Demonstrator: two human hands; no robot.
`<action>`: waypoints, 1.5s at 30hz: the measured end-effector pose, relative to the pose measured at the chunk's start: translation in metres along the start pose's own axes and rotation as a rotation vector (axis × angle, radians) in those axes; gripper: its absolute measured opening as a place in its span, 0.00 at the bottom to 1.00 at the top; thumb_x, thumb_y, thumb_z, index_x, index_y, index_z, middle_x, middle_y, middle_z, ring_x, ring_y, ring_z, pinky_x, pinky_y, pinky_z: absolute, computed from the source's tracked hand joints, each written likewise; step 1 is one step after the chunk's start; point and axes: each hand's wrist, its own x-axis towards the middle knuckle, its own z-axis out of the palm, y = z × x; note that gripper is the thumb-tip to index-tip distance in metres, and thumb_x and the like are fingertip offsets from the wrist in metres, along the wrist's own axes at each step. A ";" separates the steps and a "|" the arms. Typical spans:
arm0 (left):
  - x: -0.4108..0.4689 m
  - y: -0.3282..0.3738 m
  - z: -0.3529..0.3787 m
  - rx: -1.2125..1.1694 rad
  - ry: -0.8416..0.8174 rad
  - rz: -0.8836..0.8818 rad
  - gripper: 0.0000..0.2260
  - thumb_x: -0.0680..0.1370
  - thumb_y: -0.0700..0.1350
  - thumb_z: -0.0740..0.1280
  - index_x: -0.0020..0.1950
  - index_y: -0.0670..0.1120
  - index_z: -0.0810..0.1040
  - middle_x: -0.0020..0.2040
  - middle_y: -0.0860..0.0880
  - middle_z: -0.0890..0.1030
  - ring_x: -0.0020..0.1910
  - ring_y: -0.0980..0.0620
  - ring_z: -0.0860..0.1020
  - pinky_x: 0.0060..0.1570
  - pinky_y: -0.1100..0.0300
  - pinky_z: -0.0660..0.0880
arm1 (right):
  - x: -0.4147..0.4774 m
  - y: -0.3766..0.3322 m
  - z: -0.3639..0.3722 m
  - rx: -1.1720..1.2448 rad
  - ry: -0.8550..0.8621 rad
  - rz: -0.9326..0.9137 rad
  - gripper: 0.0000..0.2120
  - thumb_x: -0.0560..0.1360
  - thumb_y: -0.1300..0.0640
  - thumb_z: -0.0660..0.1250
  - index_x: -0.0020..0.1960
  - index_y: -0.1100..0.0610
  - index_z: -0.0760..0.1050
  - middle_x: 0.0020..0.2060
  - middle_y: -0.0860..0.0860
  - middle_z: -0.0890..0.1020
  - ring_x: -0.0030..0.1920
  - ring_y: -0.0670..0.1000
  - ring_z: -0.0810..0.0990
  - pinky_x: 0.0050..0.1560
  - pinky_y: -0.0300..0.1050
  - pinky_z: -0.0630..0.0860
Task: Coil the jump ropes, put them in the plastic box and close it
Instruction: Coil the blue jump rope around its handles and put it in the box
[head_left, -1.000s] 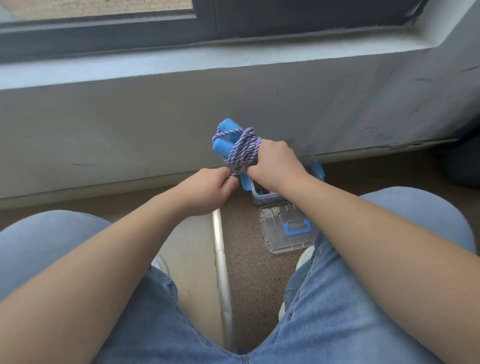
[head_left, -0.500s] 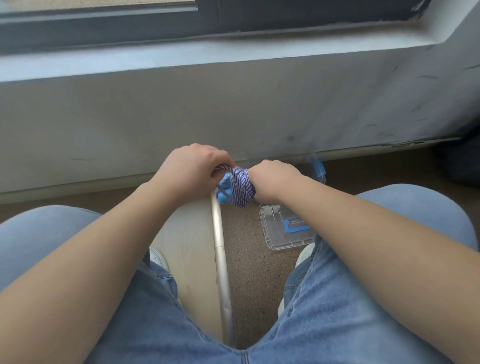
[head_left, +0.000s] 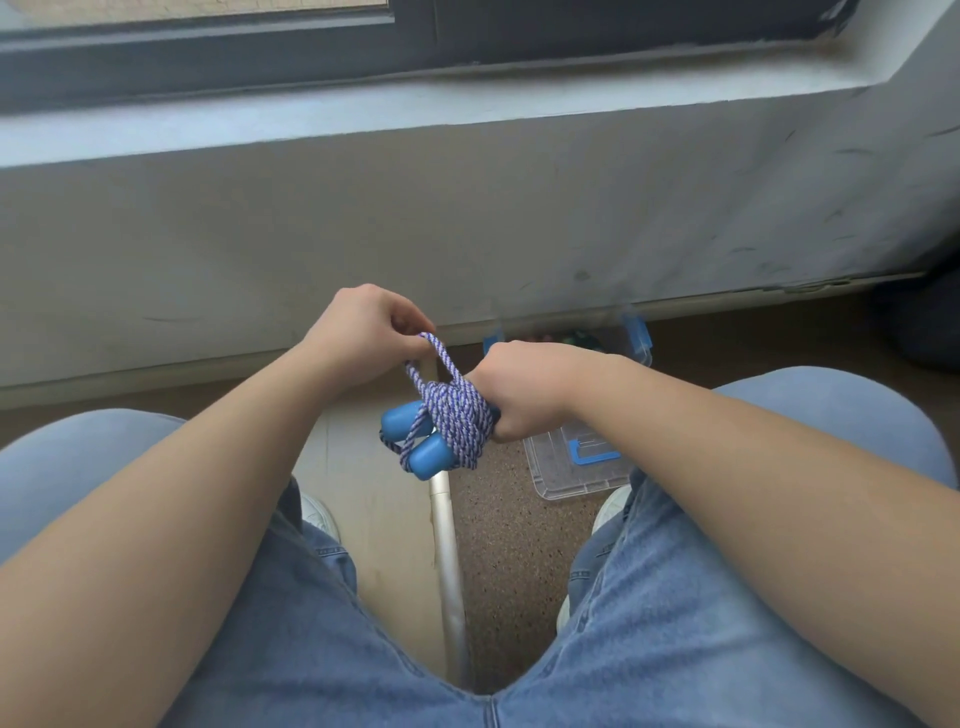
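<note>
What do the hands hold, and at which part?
Right hand grips the coiled jump rope just beside the wrapping; left hand pinches its loose loop.

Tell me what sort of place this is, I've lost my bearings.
Probably an indoor room, right beside a window: a dark window frame and pale sill run above a scuffed white wall, and the plastic box and its lid sit on speckled brown floor at its foot.

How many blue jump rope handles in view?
2. The upper handle sticks left out of the coiled rope; the lower handle sits just below it, nearer the camera. The right hand grips the rope, hiding their far ends; others may hide in the plastic box.
</note>
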 end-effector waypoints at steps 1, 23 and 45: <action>0.000 -0.001 0.002 0.027 -0.028 0.007 0.04 0.70 0.48 0.74 0.42 0.57 0.85 0.35 0.58 0.83 0.40 0.57 0.80 0.43 0.61 0.77 | 0.000 0.000 0.002 0.029 0.031 -0.010 0.05 0.71 0.54 0.68 0.43 0.55 0.74 0.34 0.50 0.77 0.34 0.52 0.72 0.36 0.42 0.65; -0.019 0.008 -0.001 -0.838 -0.292 -0.057 0.14 0.79 0.34 0.64 0.43 0.52 0.80 0.33 0.53 0.76 0.30 0.56 0.70 0.34 0.62 0.70 | 0.000 0.007 -0.001 1.311 0.354 0.298 0.06 0.72 0.71 0.70 0.47 0.67 0.75 0.35 0.61 0.78 0.35 0.62 0.81 0.41 0.62 0.81; -0.018 0.011 0.021 -1.082 0.115 0.146 0.04 0.78 0.45 0.66 0.48 0.46 0.76 0.49 0.50 0.83 0.51 0.51 0.80 0.55 0.51 0.79 | 0.002 0.008 -0.005 1.372 0.469 0.310 0.17 0.70 0.70 0.71 0.53 0.51 0.76 0.35 0.45 0.78 0.37 0.46 0.78 0.33 0.41 0.75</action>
